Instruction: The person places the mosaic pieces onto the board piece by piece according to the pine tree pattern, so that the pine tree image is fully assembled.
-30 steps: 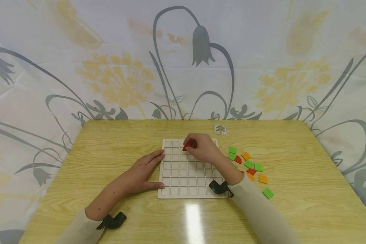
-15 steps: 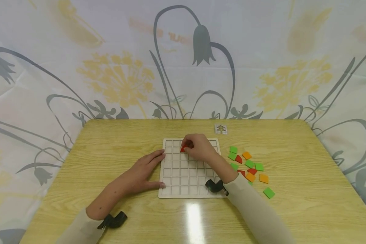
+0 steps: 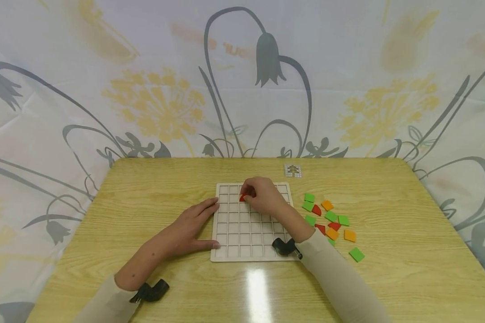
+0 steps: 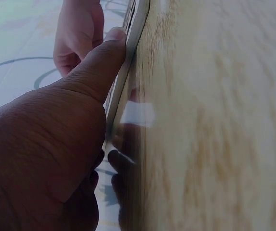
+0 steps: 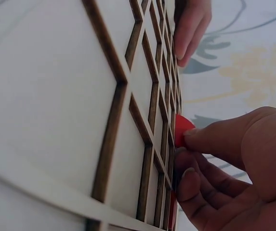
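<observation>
The pale grid board (image 3: 244,229) looks to me like smooth matt wood, browned along the sides of its ridges (image 5: 110,139), and the wood-grain tabletop (image 3: 202,294) under it is glossy enough to throw a white glare (image 3: 257,294) just in front of the board. The red quarter-round piece (image 5: 183,129) at the board and the green tiles (image 3: 356,255) to its right look smooth and nearly matt. Beyond it, the flower-printed drape (image 3: 242,112) seems dull, lightly creased cloth, and the sleeves (image 3: 337,278) in front of it soft matt fabric.

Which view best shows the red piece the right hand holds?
Right wrist view: the red piece appears largest there, its curved edge visible. The head view shows it small, partly behind the right hand; left wrist doesn't show it.
</observation>
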`<move>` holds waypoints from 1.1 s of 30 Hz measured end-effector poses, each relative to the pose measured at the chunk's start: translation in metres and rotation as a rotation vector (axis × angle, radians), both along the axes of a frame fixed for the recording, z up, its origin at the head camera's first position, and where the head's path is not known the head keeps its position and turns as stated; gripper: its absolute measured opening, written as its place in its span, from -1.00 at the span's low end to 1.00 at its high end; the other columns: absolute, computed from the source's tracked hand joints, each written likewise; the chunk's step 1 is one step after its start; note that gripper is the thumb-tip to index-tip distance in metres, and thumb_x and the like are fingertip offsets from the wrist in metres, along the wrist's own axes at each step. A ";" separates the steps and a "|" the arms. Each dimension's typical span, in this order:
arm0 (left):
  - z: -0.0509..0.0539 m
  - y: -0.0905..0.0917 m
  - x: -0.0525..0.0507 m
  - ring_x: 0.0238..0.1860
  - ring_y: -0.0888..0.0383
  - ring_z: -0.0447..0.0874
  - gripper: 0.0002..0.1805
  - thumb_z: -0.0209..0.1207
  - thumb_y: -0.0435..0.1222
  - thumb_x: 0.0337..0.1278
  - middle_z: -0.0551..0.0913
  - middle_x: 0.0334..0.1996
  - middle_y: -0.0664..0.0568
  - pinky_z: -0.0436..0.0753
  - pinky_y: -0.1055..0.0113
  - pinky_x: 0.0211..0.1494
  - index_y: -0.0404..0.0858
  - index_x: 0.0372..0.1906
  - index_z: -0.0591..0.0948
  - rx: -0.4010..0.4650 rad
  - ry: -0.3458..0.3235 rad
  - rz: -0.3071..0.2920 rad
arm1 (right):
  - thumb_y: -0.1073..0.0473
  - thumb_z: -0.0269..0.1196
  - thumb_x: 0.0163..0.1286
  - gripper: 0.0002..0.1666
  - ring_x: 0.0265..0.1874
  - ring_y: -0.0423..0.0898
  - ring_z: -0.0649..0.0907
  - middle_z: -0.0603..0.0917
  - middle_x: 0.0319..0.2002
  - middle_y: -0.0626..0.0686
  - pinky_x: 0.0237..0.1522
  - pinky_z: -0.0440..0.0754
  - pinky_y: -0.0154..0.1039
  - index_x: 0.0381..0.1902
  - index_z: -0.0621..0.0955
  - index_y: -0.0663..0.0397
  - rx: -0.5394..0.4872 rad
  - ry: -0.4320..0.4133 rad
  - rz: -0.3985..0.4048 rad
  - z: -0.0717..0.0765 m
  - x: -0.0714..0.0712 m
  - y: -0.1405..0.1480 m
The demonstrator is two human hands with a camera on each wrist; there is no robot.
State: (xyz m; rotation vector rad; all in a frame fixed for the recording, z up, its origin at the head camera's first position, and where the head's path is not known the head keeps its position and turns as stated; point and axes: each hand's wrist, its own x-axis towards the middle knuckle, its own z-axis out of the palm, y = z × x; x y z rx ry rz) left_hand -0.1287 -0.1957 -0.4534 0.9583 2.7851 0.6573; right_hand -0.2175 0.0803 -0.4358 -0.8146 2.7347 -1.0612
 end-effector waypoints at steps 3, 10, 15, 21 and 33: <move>0.000 0.000 0.001 0.66 -0.17 0.11 0.15 0.40 0.21 0.25 0.04 0.72 -0.08 0.27 -0.18 0.60 -0.29 0.70 0.15 0.001 -0.001 0.003 | 0.36 0.36 0.44 -0.90 -0.30 -0.11 0.61 0.68 -0.25 0.02 -0.19 0.63 -0.19 -0.22 0.79 0.08 0.025 0.026 -0.010 -0.002 0.000 -0.001; 0.000 0.000 0.001 0.66 -0.17 0.12 0.15 0.40 0.21 0.25 0.04 0.72 -0.09 0.28 -0.18 0.60 -0.29 0.70 0.15 -0.003 0.004 0.004 | 0.36 0.37 0.42 -0.87 -0.28 -0.06 0.63 0.66 -0.21 0.07 -0.17 0.65 -0.17 -0.14 0.81 0.16 0.050 0.054 -0.016 -0.001 0.001 -0.002; -0.001 0.000 0.000 0.66 -0.17 0.11 0.15 0.40 0.20 0.26 0.04 0.72 -0.09 0.28 -0.16 0.60 -0.30 0.70 0.14 -0.010 0.011 -0.002 | 0.36 0.37 0.42 -0.87 -0.26 -0.04 0.65 0.67 -0.20 0.09 -0.16 0.67 -0.14 -0.12 0.80 0.18 0.057 0.063 -0.010 0.001 0.003 -0.001; 0.000 0.001 -0.001 0.67 -0.17 0.10 0.15 0.36 0.24 0.28 0.03 0.72 -0.07 0.26 -0.18 0.60 -0.27 0.71 0.12 -0.009 -0.009 0.008 | 0.35 0.36 0.43 -0.86 -0.30 -0.06 0.61 0.65 -0.22 0.09 -0.19 0.65 -0.15 -0.11 0.81 0.19 0.075 0.062 -0.013 0.004 0.003 0.000; -0.001 0.000 0.000 0.67 -0.18 0.09 0.14 0.34 0.27 0.28 0.02 0.73 -0.04 0.24 -0.21 0.61 -0.24 0.72 0.13 -0.004 -0.027 0.015 | 0.36 0.33 0.45 -0.82 -0.27 -0.06 0.63 0.66 -0.14 0.10 -0.14 0.67 -0.13 -0.05 0.79 0.20 0.048 0.036 -0.018 0.009 0.007 0.005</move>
